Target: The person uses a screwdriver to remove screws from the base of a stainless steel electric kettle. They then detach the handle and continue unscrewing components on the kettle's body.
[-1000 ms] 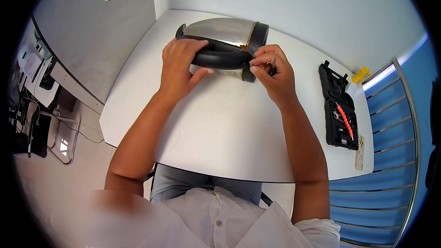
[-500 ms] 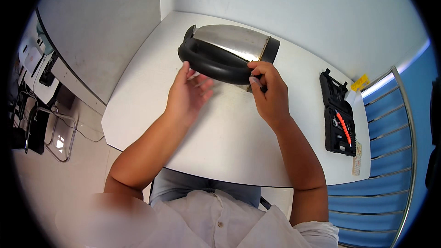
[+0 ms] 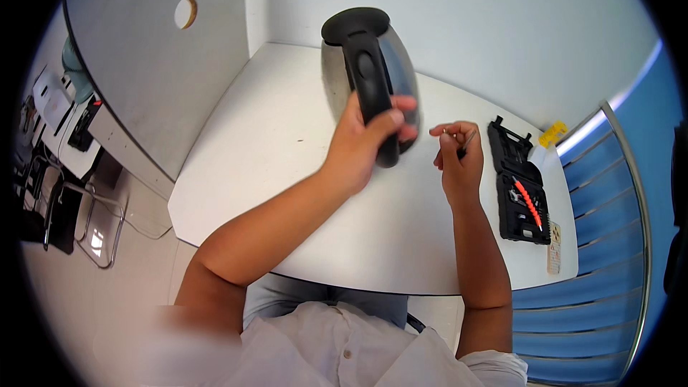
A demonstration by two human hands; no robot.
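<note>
A steel kettle [image 3: 334, 75] with a black lid and a black handle stands roughly upright over the far part of the white table [image 3: 258, 193]. My left hand [image 3: 362, 136] is wrapped around the lower part of its handle. Whether the kettle's base rests on the table is hidden. To the right of the kettle, and apart from it, my right hand [image 3: 460, 154] is closed in a pinch. A thin dark metal piece [image 3: 466, 145] sticks out between its fingers; its kind is too small to make out.
On the right of the table lies an open black tool case [image 3: 510, 208] with a red-orange flexible shaft [image 3: 527, 203] in it. A remote control [image 3: 554, 247] and a yellow item [image 3: 553, 133] are beside it. A metal railing [image 3: 638, 193] borders the right, a grey partition [image 3: 154, 64] the left.
The kettle has gone from lying on its side to upright. My left hand has closed around its handle. My right hand has let go of the kettle and moved right.
</note>
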